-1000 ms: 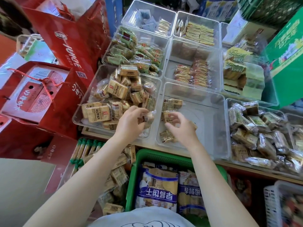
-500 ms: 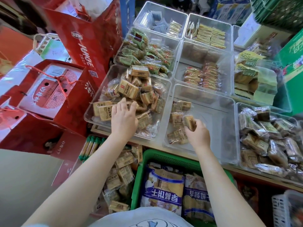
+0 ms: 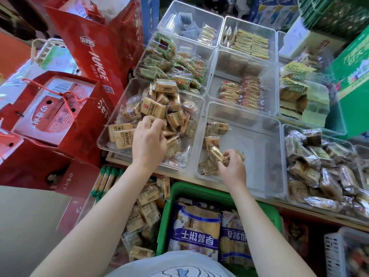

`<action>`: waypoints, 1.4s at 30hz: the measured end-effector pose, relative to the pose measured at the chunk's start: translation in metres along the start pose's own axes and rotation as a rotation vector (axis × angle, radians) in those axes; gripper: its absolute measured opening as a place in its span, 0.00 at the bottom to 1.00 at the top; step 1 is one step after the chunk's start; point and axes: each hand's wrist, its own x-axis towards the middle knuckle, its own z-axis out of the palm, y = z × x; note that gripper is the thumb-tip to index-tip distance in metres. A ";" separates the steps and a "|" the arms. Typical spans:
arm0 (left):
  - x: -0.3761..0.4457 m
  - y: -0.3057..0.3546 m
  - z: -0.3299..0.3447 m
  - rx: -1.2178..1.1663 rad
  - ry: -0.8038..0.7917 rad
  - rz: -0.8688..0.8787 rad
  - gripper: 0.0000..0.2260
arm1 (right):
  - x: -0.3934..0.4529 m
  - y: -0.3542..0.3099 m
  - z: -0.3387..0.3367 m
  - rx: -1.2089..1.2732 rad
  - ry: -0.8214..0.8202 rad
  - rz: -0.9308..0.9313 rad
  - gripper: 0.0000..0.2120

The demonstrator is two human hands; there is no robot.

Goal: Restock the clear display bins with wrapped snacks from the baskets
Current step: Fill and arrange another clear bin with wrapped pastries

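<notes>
A clear bin heaped with tan wrapped snacks stands at the front left of the shelf. My left hand reaches into that heap with its fingers curled among the packets; whether it holds one I cannot tell. To its right is a nearly bare clear bin with a few tan snacks along its left side. My right hand pinches one tan wrapped snack low inside this bin. Below the shelf a green basket holds blue bags, and a heap of tan snacks lies left of it.
More clear bins with green, orange and yellow snacks fill the back rows, and a bin of brown wrapped cakes sits at the right. Red gift boxes and a red bag crowd the left. A green carton stands far right.
My left hand has pushed further into the full bin and curled its fingers into the packets. My right hand has lowered its snack toward the bin floor. The view has shifted slightly.
</notes>
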 end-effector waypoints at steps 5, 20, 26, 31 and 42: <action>-0.005 0.028 -0.013 -0.331 -0.112 -0.095 0.18 | -0.002 -0.008 0.004 0.006 -0.032 -0.026 0.08; -0.019 0.047 0.008 -0.464 -0.345 0.154 0.19 | -0.007 -0.077 -0.054 0.123 -0.417 -0.265 0.16; -0.011 0.012 -0.008 -0.152 -0.192 -0.016 0.25 | 0.027 -0.076 -0.045 0.090 0.211 -0.164 0.16; -0.018 -0.032 -0.013 0.376 -0.162 -0.311 0.30 | 0.057 -0.067 -0.022 -0.077 0.162 -0.006 0.14; -0.028 -0.056 -0.014 0.078 -0.264 -0.310 0.33 | 0.046 -0.053 0.008 -0.224 -0.347 0.026 0.25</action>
